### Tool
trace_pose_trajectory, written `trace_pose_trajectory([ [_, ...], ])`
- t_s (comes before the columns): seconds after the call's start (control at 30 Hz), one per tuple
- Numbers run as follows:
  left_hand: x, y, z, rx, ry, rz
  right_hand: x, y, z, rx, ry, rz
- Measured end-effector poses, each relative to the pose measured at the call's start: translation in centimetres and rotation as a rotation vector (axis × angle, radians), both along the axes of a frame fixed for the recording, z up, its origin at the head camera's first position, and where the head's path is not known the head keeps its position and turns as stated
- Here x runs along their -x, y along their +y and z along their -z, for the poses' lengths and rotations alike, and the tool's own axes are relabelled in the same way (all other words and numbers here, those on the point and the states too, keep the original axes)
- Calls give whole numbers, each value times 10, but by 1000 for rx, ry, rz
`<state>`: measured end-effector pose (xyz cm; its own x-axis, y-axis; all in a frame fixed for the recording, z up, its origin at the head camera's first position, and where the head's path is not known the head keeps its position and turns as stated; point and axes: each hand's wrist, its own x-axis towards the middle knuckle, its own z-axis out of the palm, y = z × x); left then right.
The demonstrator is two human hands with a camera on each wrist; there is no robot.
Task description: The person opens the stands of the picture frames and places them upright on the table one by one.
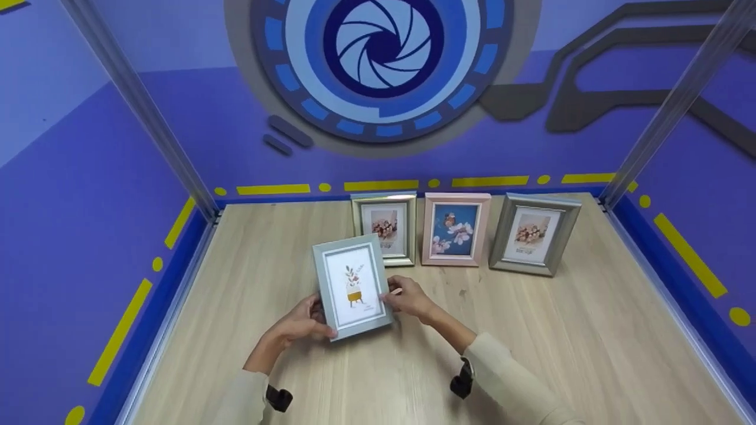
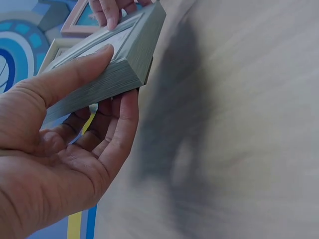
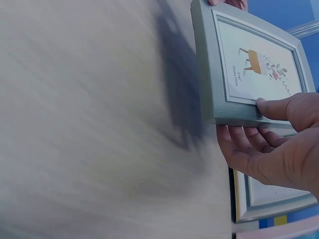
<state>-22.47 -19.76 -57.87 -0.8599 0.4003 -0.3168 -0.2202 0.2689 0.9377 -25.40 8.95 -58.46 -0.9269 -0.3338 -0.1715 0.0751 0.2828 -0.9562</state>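
A pale green-grey picture frame (image 1: 353,288), with a plant in a yellow pot on its white print, is held tilted above the wooden table. At its lower left, my left hand (image 1: 301,320) grips the edge, thumb on the front and fingers behind, as the left wrist view shows with the left hand (image 2: 65,134). My right hand (image 1: 410,297) pinches the opposite side, and in the right wrist view the right hand (image 3: 279,144) has its thumb on the front border and fingers underneath. The frame's back is hidden.
Behind stand a gold-silver picture frame (image 1: 407,230), partly covered, a pink picture frame (image 1: 428,230) with blossoms, and a grey-brown picture frame (image 1: 560,239). The wooden table (image 1: 590,342) is bounded by blue printed walls (image 1: 77,195) and metal posts (image 1: 147,112).
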Motion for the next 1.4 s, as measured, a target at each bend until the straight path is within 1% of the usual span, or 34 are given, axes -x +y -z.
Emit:
trace_pose_trajectory([
  [0.2, 7, 28, -6, 7, -3, 15, -3, 21, 5, -32, 50, 80],
  [0.37, 10, 51, -17, 14, 22, 43, -7, 36, 10, -33, 97, 124],
  [0.47, 10, 63, -26, 21, 54, 72, -9, 41, 10, -38, 88, 149],
  [0.6, 10, 77, -37, 28, 100, 89, -10, 46, 9, -35, 68, 183],
  [0.67, 10, 83, -41, 27, 116, 86, -11, 46, 7, -25, 57, 201],
  [0.8, 8, 96, -50, 12, 115, 68, -10, 47, 7, 26, 40, 222],
  [0.87, 6, 101, -54, 3, 116, 58, -9, 48, 7, 61, 15, 218],
  [1.03, 1, 115, -61, -36, 153, 45, -8, 50, 9, 133, -61, 195],
  [1.1, -1, 121, -64, -57, 161, 45, -8, 52, 10, 157, -75, 176],
  [1.2, -4, 127, -68, -99, 156, 45, -7, 56, 13, 206, -94, 136],
  [1.3, -6, 129, -69, -156, 141, 62, -6, 62, 16, 260, -112, 83],
  [1.4, -7, 130, -70, -171, 138, 89, -5, 66, 19, 289, -126, 58],
])
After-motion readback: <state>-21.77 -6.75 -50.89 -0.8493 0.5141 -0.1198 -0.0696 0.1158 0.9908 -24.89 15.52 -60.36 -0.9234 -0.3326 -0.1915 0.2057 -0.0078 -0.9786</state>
